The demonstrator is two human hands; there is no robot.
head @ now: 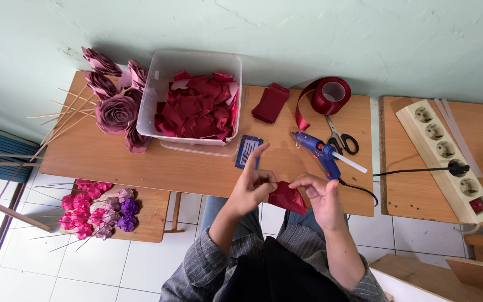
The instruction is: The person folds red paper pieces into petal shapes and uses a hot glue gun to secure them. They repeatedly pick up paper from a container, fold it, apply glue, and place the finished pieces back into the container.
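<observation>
**Both hands on a red ribbon piece at the worktop's near edge**

The left hand (251, 187) and right hand (321, 193) hold a folded ribbon piece (287, 197) between them, just over the near edge of the worktop (113, 159). Left thumb and lower fingers pinch its left corner, the index finger raised; right fingers curl closed on its right corner. A blue glue gun (320, 151) lies just beyond the right hand, scissors (342, 138) and a ribbon roll (331, 95) toward the far edge. A clear bin (197, 98) of red pieces stands at the far edge, paper roses (115, 100) at the far left corner.
</observation>
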